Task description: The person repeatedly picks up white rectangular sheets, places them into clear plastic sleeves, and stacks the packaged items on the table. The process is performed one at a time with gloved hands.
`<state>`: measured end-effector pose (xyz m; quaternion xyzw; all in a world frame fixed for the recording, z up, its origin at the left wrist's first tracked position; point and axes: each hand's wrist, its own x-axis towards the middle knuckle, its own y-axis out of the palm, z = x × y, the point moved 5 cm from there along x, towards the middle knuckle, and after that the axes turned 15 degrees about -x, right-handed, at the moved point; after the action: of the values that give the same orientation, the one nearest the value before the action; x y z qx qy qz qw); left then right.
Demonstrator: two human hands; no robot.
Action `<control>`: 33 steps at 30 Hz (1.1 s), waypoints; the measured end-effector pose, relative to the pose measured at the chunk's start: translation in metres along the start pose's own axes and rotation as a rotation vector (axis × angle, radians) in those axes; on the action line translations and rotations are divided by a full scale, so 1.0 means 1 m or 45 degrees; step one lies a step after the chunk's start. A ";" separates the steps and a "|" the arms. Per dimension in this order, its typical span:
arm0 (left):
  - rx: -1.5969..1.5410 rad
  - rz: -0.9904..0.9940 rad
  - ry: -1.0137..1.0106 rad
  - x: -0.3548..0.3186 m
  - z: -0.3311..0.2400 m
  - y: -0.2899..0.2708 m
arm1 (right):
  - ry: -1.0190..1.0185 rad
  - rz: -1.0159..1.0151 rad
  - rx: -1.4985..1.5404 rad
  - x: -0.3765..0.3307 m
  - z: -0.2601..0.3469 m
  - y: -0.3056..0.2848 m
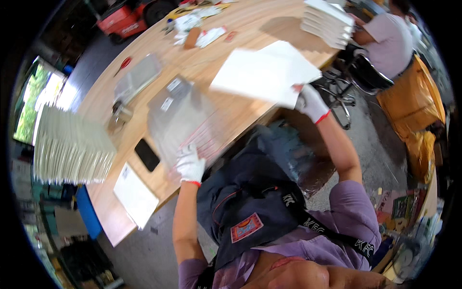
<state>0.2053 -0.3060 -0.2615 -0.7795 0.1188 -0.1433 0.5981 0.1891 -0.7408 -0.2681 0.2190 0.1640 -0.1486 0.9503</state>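
The left hand [190, 164], in a white glove with a red cuff, rests on the near end of a stack of clear bags [180, 118] lying on the wooden table [240, 29]; its fingers press down on the top bag, and whether they pinch it cannot be told. The right hand [310, 102], gloved the same, is raised over the table's edge with its grip pinched on the corner of a white sheet [264, 72], which hangs in the air, blurred, above the table and to the right of the bags.

A black phone [147, 154] lies just left of the left hand, and a white pad [134, 195] sits near the table's corner. A tall fan of white sheets [70, 147] stands at the left end. Farther off are a second pile of bags [137, 77], red scissors [123, 65] and a metal cup [119, 114]. At the far right a white stack [327, 21] sits before a seated person [387, 38].
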 end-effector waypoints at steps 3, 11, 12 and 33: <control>-0.008 0.000 -0.108 0.005 0.008 0.000 | 0.027 0.284 -0.280 -0.083 -0.003 0.067; -0.365 -0.295 0.142 -0.008 0.023 0.005 | 0.283 0.616 -0.308 -0.106 -0.095 0.077; -0.335 -0.320 0.140 -0.013 0.025 0.001 | 0.291 0.523 -0.290 -0.100 -0.103 0.076; -2.073 -1.243 -0.373 -0.040 -0.009 0.029 | 0.162 0.145 0.075 -0.147 -0.150 0.138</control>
<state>0.1646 -0.3070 -0.2905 -0.9295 -0.2318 -0.1512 -0.2436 0.0687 -0.5216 -0.2894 0.2648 0.2067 -0.0848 0.9380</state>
